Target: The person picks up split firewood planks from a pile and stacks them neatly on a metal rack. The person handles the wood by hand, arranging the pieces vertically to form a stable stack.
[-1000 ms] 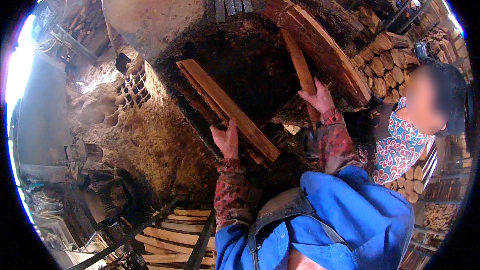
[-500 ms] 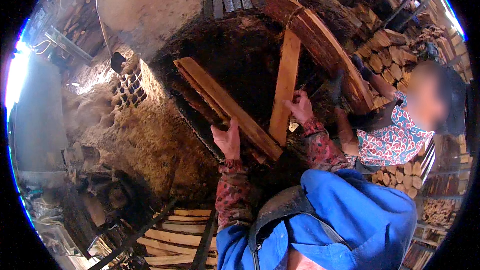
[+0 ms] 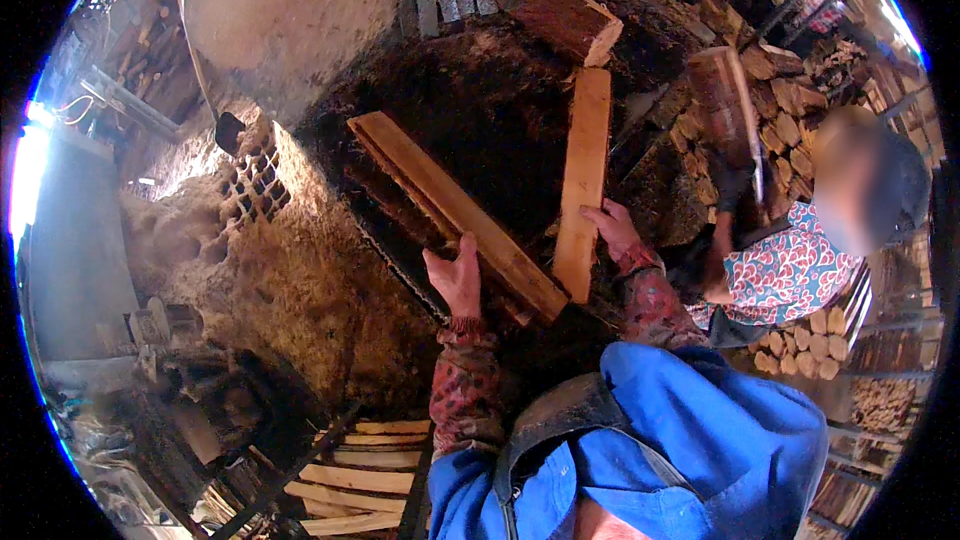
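My left hand [image 3: 455, 278] is at the left edge of a slanting pair of sawn boards [image 3: 460, 218], its thumb and a finger against the wood. Dark, rough edges show along the lower board. My right hand [image 3: 614, 227] grips the right edge of a single upright-looking board [image 3: 584, 160], fingers lying on its face. The near ends of these boards almost meet in a V over a dark pit [image 3: 470, 110]. Beyond the single board's far end lies a thick bark-edged slab [image 3: 570, 20].
At the right a co-worker [image 3: 775, 275] in a patterned shirt holds another curved slab [image 3: 725, 90] with a dark-gloved hand [image 3: 735, 188]. Stacked split logs [image 3: 785, 130] stand behind. A rough clay wall [image 3: 290, 290] is on the left, and a rack of boards [image 3: 360, 480] is below.
The single board has shifted slightly right with my right hand and stands straighter. The co-worker's slab has moved away right, apart from the far slab. My left hand stays nearly in place.
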Available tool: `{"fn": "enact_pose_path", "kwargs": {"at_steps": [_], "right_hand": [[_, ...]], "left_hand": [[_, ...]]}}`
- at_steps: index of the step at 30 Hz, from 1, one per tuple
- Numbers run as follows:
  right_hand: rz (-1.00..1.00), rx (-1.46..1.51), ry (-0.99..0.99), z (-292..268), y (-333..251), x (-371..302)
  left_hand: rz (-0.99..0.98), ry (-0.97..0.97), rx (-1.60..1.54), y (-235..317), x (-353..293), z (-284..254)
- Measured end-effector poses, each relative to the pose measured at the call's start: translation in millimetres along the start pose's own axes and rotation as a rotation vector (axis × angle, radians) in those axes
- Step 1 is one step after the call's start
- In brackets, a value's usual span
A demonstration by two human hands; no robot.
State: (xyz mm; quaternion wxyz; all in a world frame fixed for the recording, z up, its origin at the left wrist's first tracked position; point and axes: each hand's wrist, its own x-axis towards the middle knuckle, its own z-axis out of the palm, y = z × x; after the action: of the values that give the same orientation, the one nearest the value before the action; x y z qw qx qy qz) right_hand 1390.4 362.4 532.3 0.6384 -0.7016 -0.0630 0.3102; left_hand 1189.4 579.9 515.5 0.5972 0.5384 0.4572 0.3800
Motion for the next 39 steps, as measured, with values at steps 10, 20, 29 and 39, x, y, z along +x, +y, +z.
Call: {"fn": "enact_pose_path", "kwargs": {"at_steps": [10, 20, 29, 39], "right_hand": [[-0.225, -0.616, 0.134, -11.9, -5.4, -80.0], [-0.747, -0.896, 0.020, 89.8, -35.1, -83.0], [-0.764, -1.132, -0.166, 181.1, -19.7, -10.9], [-0.708, -0.967, -0.235, 186.4, 24.0, -65.5]], "left_hand": [[-0.023, -0.014, -0.048, 0.8, 4.5, -11.5], [0.176, 0.060, 0.132, -84.9, 24.9, -49.3], [0.014, 0.035, 0.230, 6.3, 1.8, -52.9], [0.087, 0.045, 0.057, -12.7, 7.4, -53.5]]}}
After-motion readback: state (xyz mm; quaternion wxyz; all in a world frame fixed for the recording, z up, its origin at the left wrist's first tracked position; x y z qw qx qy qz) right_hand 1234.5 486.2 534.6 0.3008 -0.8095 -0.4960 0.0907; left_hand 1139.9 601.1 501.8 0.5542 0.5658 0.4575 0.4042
